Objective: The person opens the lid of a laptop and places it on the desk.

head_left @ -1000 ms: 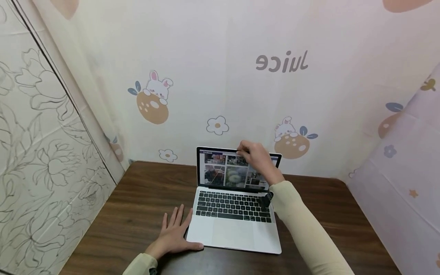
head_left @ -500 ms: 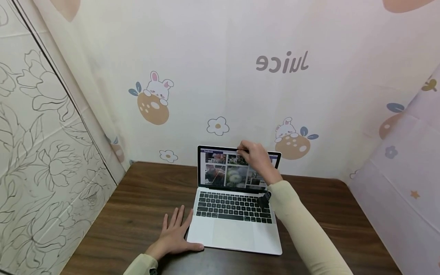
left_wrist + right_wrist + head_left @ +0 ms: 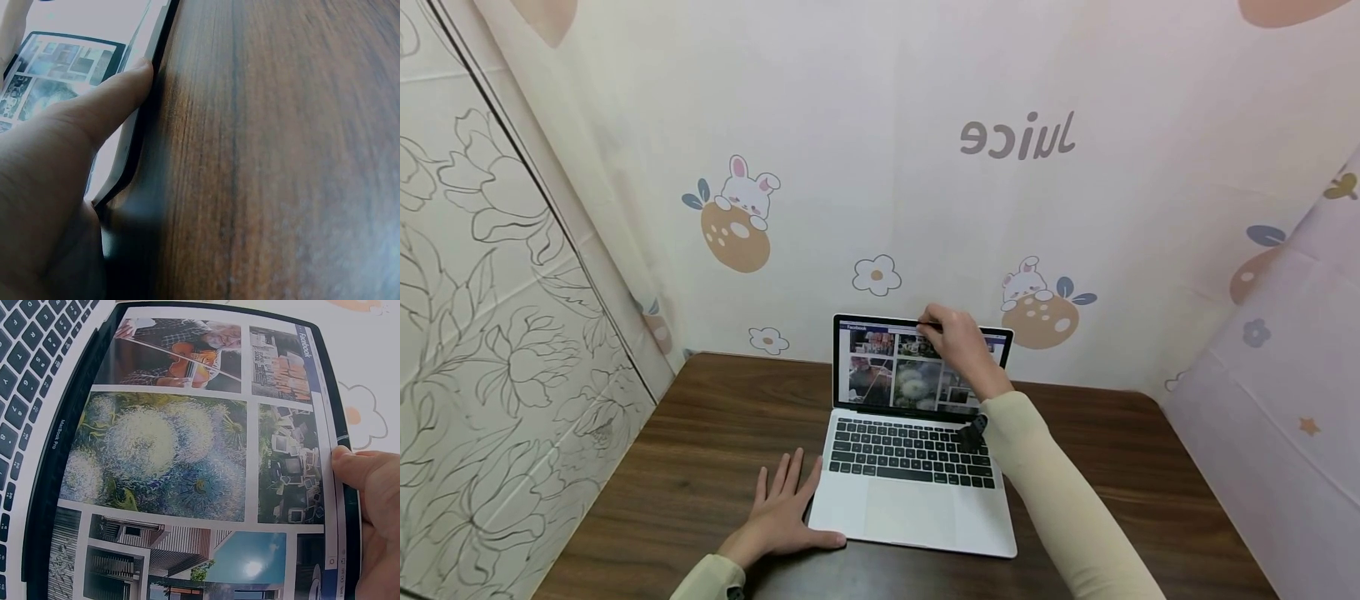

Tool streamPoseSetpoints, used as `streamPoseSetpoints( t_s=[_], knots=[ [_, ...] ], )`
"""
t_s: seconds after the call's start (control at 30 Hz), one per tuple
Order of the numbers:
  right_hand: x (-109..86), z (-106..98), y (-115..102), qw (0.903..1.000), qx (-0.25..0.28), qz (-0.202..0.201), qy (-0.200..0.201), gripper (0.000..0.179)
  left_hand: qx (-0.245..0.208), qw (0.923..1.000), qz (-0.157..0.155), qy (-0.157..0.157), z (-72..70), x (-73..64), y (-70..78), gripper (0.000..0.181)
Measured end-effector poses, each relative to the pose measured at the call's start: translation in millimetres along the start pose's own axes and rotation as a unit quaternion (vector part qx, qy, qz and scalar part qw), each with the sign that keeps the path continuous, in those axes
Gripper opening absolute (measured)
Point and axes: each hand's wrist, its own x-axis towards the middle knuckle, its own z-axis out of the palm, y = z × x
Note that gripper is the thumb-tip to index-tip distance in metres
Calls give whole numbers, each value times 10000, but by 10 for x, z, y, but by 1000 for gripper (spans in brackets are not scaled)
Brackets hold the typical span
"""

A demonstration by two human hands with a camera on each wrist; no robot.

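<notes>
A silver laptop (image 3: 842, 508) lies open on the wooden table, its screen (image 3: 872, 383) raised and lit with a page of photo tiles. My right hand (image 3: 958, 342) pinches the top edge of that screen, a little right of its middle. In the right wrist view the thumb (image 3: 350, 464) lies on the front bezel while the other fingers go behind the lid. At the laptop's front left corner, my left hand (image 3: 778, 517) rests with fingers spread. Its thumb (image 3: 122, 90) lies along the front edge of the base, and the remaining fingers stretch beside the left side.
Dark brown table (image 3: 700, 425) extends on both sides of the laptop. Behind it hangs a pale curtain (image 3: 820, 192) printed with rabbits and flowers, close to the table's back edge. More printed cloth (image 3: 1262, 400) borders the right, and a flower-patterned panel (image 3: 497, 333) the left.
The screen has tilted back slightly, its top edge now higher in the head view and its photos clearer. My right hand keeps its pinch and moves with it; the left hand stays put.
</notes>
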Motion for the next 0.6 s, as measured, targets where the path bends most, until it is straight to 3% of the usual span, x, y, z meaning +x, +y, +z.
streamPoseSetpoints(
  t_s=[0.27,0.6],
  knots=[
    [11,20,30,10000,3,29,23,6,-22,9998,171,133,54,-7,-41,132],
    [43,39,57,9999,-46,87,-43,8,147,9999,-5,83,62,21,-32,134]
  ],
)
